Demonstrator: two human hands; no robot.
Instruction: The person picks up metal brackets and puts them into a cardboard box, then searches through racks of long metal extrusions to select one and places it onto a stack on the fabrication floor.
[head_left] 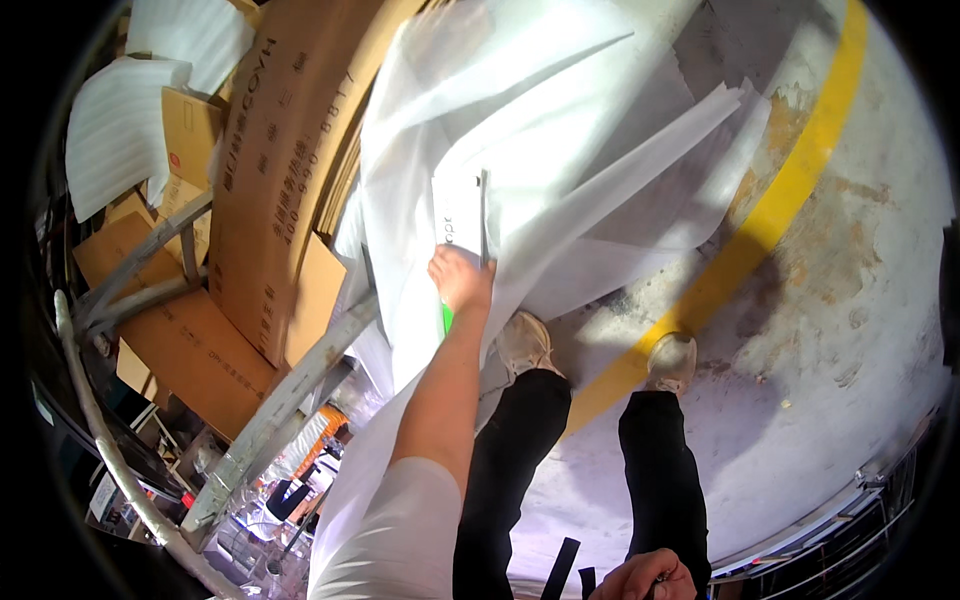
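1. The head-worn fisheye looks steeply down over the wearer's legs (515, 480), shoes (525, 345) just below frame centre.
2. The right hand (648, 577), lower edge, is close; the floor (850, 330), right, lies farther.
3. Dark corners ring the view.

I see brown cardboard sheets (262, 235) at ten o'clock, pale foam pieces (120, 125) just beyond, a metal beam (290, 396) at eight, and a yellow stripe (790, 200) crossing the stained floor (850, 400) from two towards five.
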